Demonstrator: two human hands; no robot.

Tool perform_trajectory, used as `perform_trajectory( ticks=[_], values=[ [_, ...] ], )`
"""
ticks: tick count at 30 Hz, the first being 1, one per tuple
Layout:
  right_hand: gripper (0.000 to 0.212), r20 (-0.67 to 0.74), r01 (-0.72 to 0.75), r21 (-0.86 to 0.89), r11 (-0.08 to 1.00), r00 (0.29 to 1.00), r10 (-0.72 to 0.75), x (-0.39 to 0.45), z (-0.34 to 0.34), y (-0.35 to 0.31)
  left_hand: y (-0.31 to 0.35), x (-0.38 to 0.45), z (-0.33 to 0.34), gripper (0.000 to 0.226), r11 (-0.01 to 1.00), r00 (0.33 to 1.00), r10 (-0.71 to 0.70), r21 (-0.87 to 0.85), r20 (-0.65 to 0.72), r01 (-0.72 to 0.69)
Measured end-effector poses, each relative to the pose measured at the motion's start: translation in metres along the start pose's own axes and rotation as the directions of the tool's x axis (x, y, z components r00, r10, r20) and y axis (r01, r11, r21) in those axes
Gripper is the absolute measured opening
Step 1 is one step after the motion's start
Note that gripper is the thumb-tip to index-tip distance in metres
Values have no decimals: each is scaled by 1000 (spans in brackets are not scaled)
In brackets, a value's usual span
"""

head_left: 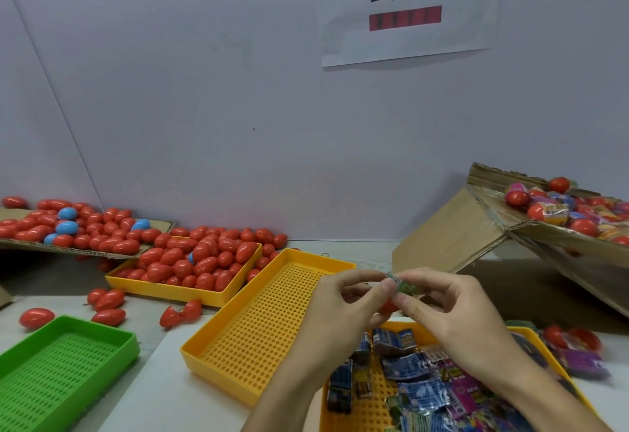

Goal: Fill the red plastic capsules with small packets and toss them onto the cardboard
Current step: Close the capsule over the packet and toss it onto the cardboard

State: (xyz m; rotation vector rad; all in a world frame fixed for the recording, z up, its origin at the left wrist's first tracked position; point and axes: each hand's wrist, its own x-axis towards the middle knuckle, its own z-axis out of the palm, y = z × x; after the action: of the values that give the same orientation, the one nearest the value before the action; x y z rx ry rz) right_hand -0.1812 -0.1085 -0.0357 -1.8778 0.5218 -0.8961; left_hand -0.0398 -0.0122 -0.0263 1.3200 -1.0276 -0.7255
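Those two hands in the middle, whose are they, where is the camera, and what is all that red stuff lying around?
There is no machine here. A person wears a camera on the head, so you look down at their own hands. The left hand and the right hand meet over the table and together pinch a small green packet against a red capsule, which the fingers mostly hide. Below them a yellow tray holds many small packets. An empty yellow tray and a green tray lie to the left. Farther back, another yellow tray and a sheet of cardboard carry piles of red capsules. On the right a tilted cardboard box holds more.
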Motion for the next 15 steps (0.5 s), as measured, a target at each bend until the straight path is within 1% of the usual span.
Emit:
perform_trajectory(
  ticks=[3,8,10,12,14,15],
  values=[
    [29,2,23,-20,1000,1000,-23,-2,3,-3,-2,1,-1,21,998,1000,-26,-60,5,26],
    [36,-113,69,-176,982,990,-89,-4,6,-3,-2,2,-2,17,990,999,-27,-136,-32,22],
    [37,-126,106,-250,962,982,-141,-4,7,-4,-2,2,-1,19,990,999,-26,-136,-37,21],
    [36,-134,132,-313,940,974,-182,-4,9,-6,-2,2,0,14,994,1000,-18,-110,-21,16],
    [37,-132,142,-311,940,973,-190,-4,10,-8,-3,3,-1,11,996,1000,-14,-91,-2,14],
    [39,-123,142,-294,945,975,-184,-4,9,-9,-3,3,-1,14,997,1000,-13,-80,1,13]
  ],
)
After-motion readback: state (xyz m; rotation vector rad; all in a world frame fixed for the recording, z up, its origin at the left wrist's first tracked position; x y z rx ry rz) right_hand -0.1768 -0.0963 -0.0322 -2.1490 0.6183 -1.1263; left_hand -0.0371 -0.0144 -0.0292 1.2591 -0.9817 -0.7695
